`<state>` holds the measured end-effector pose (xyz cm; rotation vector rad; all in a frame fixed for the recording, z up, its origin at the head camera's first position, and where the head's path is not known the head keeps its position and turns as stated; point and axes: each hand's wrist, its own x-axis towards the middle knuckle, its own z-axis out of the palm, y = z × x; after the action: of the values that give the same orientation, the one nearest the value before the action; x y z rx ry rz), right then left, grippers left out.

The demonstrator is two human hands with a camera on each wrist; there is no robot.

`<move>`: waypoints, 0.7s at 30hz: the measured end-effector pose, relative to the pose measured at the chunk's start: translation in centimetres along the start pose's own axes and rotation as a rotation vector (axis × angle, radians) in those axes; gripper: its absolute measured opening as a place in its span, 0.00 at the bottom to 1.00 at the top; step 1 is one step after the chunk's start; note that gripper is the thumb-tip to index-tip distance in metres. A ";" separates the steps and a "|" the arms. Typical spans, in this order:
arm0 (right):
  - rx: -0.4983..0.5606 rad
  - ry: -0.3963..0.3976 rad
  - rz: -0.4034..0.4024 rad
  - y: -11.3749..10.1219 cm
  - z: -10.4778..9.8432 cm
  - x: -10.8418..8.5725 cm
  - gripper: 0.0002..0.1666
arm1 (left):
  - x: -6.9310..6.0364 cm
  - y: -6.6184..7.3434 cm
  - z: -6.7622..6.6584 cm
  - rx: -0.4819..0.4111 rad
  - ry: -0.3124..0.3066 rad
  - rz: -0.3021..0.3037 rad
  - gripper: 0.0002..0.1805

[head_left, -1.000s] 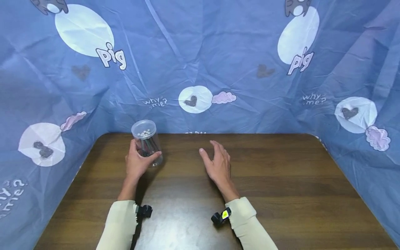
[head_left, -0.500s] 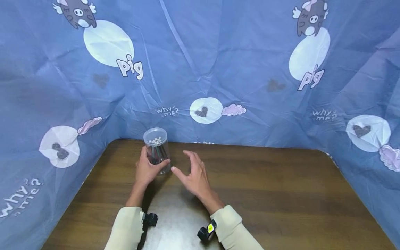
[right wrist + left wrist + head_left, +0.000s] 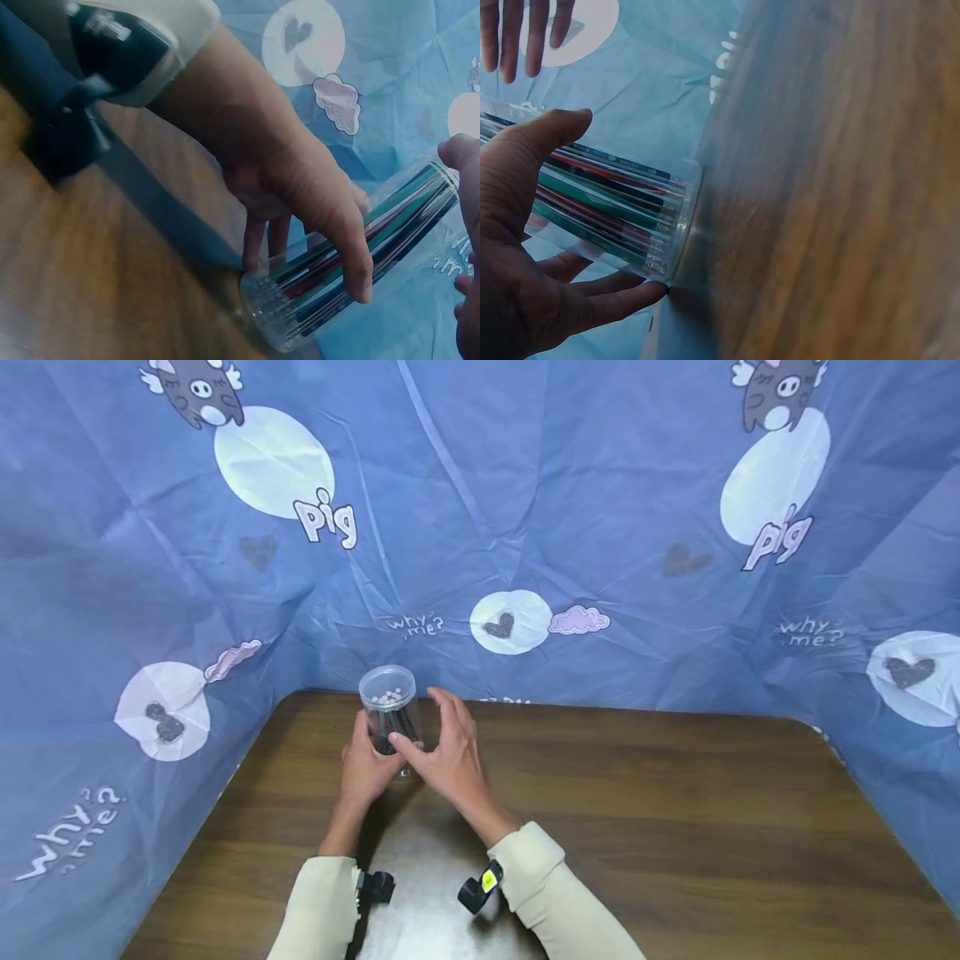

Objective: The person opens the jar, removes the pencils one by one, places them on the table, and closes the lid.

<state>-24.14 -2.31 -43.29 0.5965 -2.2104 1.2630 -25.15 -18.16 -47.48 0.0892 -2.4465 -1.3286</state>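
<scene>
A clear plastic jar [image 3: 396, 722] with a translucent lid [image 3: 387, 685] stands upright near the back left of the table. Several slim sticks that look like pencils [image 3: 330, 270], green, red and dark, fill it, their pale ends visible through the lid. My left hand [image 3: 369, 768] grips the jar's lower body, thumb on one side and fingers around the other, as the left wrist view shows. Thumb and fingers spread apart, my right hand [image 3: 450, 760] is at the jar's right side. Its thumb overlaps the jar in the head view; whether it touches cannot be told.
The brown wooden table [image 3: 637, 810] extends to the right and front. Blue printed cloth [image 3: 600, 527] hangs along its back and sides. Each wrist carries a small black camera, such as the right camera [image 3: 474, 895].
My right hand has moved left from the middle of the table to the jar. My left hand has kept its grip. The head view has shifted, so the scene sits further right.
</scene>
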 end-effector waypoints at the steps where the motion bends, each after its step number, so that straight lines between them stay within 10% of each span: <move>1: -0.006 0.002 -0.005 0.0 0.0 0.3 0.46 | 0.0 -0.1 0.1 0.000 -0.002 0.004 0.38; 21: 0.016 -0.028 0.017 -0.7 2.3 4.4 0.46 | -0.1 -0.4 -0.3 0.034 0.000 0.031 0.42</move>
<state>-27.61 -5.12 -41.08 0.6060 -2.2344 1.2888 -24.95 -18.62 -47.67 0.0598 -2.4610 -1.2744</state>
